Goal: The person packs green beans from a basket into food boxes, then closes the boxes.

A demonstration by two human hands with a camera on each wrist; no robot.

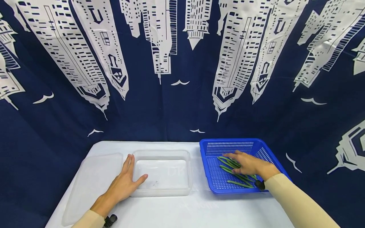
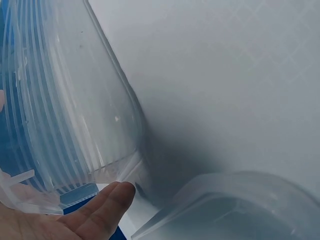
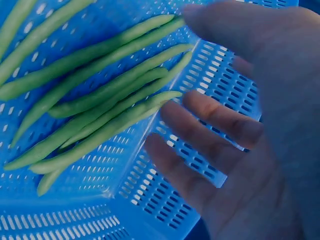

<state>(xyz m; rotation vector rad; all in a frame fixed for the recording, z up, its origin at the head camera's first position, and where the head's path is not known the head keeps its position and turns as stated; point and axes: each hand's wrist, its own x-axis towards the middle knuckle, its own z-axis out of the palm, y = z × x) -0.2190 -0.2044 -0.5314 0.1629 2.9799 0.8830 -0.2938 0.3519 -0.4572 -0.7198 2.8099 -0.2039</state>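
My left hand [image 1: 121, 183] rests at the left side of a clear plastic container [image 1: 161, 192], fingers straight along its rim and thumb reaching over the inside. In the left wrist view, fingertips [image 2: 122, 192] touch the container's ribbed wall [image 2: 80, 100]. On the right, my right hand [image 1: 251, 164] is inside a blue perforated basket [image 1: 212, 177], over several green beans [image 1: 239, 183]. The right wrist view shows its fingers [image 3: 185, 125] spread and slightly bent at the ends of the beans [image 3: 100, 95], gripping none of them.
A translucent flat lid [image 1: 94, 180] lies on the white table [image 1: 205, 212], left of the container. Behind the table hangs a dark blue cloth [image 1: 179, 107] printed with white buildings and birds. Small dark cameras [image 1: 110, 220] are strapped to both wrists.
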